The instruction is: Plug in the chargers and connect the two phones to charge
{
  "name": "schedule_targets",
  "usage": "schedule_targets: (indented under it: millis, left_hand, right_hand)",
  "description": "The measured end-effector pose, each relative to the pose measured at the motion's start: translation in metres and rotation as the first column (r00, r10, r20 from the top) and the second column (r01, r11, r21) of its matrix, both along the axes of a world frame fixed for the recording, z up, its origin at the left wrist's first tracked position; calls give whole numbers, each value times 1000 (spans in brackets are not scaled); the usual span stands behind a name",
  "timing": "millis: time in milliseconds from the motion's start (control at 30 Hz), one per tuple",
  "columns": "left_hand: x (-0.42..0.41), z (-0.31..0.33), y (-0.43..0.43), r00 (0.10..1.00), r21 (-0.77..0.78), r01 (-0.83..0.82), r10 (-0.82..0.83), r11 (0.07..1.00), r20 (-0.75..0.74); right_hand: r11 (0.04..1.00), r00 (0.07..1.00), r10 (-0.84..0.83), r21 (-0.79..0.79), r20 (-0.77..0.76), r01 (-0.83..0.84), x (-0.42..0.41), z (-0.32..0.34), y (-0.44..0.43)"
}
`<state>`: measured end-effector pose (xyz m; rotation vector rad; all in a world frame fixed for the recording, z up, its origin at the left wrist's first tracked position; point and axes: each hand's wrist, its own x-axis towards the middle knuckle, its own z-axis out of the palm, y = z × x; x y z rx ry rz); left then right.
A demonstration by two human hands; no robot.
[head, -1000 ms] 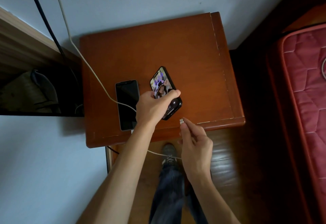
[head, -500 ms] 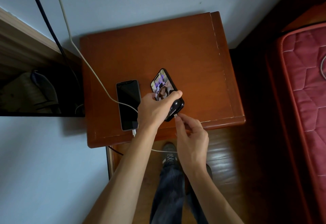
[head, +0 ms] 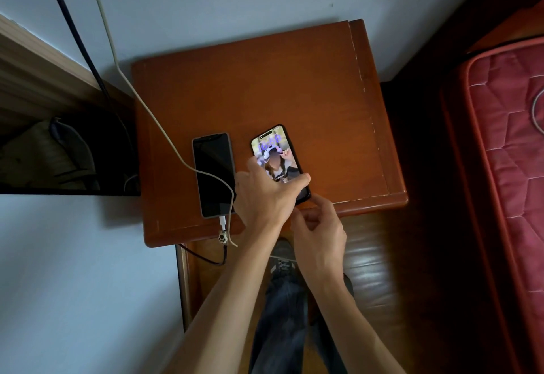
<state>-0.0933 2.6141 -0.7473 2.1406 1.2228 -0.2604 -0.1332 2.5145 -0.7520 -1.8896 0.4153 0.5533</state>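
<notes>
Two phones lie on a wooden nightstand. The dark-screen phone on the left has a white cable plugged into its near end, with a paw-shaped charm on it. My left hand grips the lit phone by its sides, thumb on the right edge. My right hand is pinched at that phone's near end, where the second cable's plug is hidden under my fingers. A thin white cable trails below my hands.
A red mattress stands to the right across a dark gap. A black cable runs down the wall to a dark shelf opening on the left. Another black cable loops under the nightstand's front edge. My shoe is below.
My right hand carried the white plug from the nightstand's front edge up to the lit phone's near end. My left hand kept hold of the phone and lowered it flatter.
</notes>
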Motion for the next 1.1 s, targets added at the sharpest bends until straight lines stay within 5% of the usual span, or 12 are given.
schedule_targets:
  millis: [667, 967, 1100]
  left_hand:
    - [-8, -31, -10, 982, 245, 185, -173, 952, -72]
    - [-10, -28, -9, 977, 181, 204, -189, 962, -97]
    - [-12, 0, -4, 988, 145, 150, -154, 978, 20]
  right_hand:
    - [975, 982, 170, -130, -84, -180, 13, -35, -8]
    - [924, 951, 267, -238, -158, -299, 33, -14, -18]
    - [916, 940, 324, -212, -107, -340, 48, 25, -23]
